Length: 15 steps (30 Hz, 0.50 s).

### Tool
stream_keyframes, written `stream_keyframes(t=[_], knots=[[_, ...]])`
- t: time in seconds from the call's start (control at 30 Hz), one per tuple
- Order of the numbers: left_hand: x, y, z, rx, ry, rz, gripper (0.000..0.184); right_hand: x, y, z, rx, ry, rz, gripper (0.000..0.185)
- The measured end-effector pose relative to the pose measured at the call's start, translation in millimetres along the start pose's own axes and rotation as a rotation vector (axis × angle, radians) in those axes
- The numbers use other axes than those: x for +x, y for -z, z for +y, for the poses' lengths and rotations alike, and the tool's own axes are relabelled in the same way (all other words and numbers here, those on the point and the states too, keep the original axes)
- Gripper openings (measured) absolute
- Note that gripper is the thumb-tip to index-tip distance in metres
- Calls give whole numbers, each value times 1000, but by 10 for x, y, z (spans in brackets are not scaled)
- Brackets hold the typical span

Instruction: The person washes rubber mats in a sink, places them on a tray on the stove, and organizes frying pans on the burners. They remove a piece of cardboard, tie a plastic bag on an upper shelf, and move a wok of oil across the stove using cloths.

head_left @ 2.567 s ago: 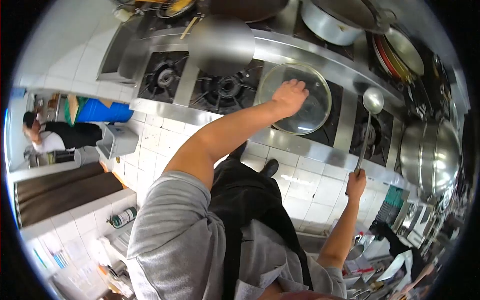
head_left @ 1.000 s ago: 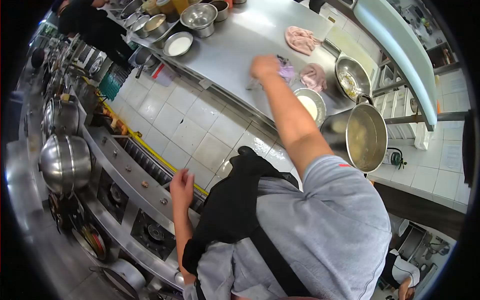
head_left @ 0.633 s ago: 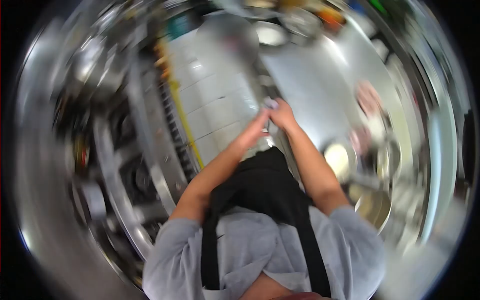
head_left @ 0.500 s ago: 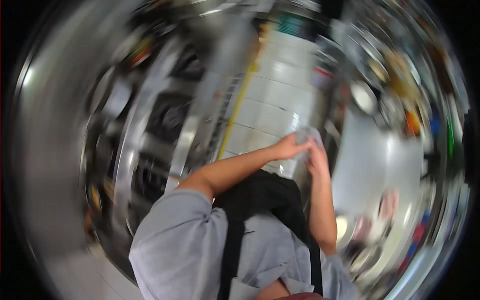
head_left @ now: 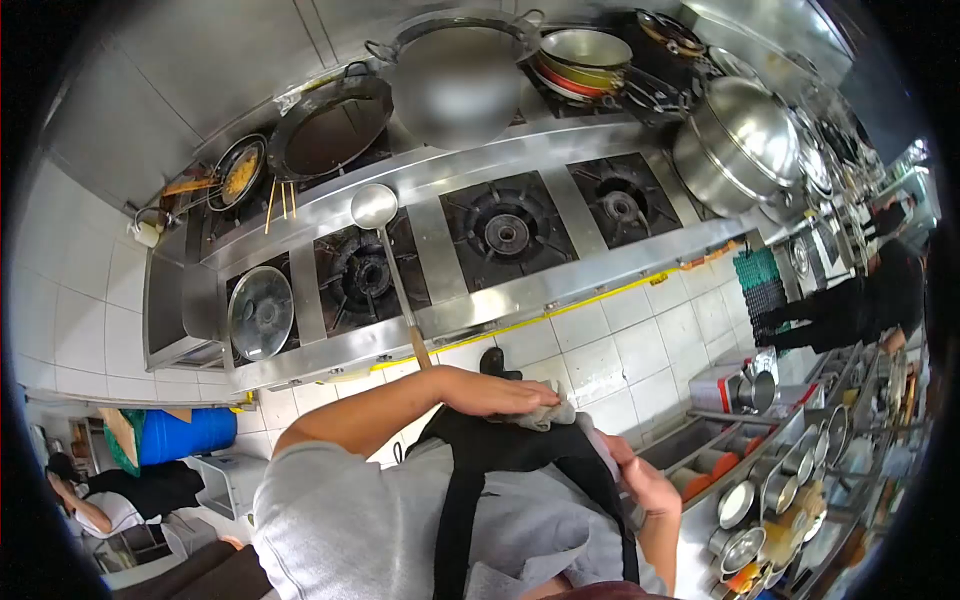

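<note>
My left hand [head_left: 500,393] reaches across the front of my black apron [head_left: 510,440], its fingers fairly straight and close together. A crumpled greyish cloth [head_left: 545,412] is gripped at its fingertips. My right hand [head_left: 648,483] is beside the apron's right edge, apart from the cloth, with its fingers stretched out. A pale strip shows by its fingertips, but I cannot make out what it is. Just beyond my left forearm, a long-handled ladle [head_left: 376,210] lies across the stove [head_left: 430,240], its wooden handle pointing towards me.
Behind the burners stand a large wok [head_left: 335,130], stacked pans [head_left: 585,50] and a big steel pot [head_left: 735,150]. A glass lid [head_left: 261,312] covers the left burner. Pots and bowls [head_left: 740,505] fill the counter at right. A person in black [head_left: 870,295] stands far right; another person [head_left: 130,500] is at left.
My view has swung left to face the stove. My hands were together around a pale, blurred thing; now they are apart, and the cloth is at my left hand.
</note>
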<state>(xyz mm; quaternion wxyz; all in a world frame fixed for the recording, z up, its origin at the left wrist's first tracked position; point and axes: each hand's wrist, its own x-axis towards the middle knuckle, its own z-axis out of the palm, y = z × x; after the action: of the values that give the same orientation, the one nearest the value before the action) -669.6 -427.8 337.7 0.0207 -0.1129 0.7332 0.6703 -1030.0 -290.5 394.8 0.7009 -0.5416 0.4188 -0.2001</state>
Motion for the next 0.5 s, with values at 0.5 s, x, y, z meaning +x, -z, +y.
stream_keyframes(t=[0.5], knots=[[-905,969,-418,-192,40,612,38,2935,958,-623,-169,-126,-179,37]])
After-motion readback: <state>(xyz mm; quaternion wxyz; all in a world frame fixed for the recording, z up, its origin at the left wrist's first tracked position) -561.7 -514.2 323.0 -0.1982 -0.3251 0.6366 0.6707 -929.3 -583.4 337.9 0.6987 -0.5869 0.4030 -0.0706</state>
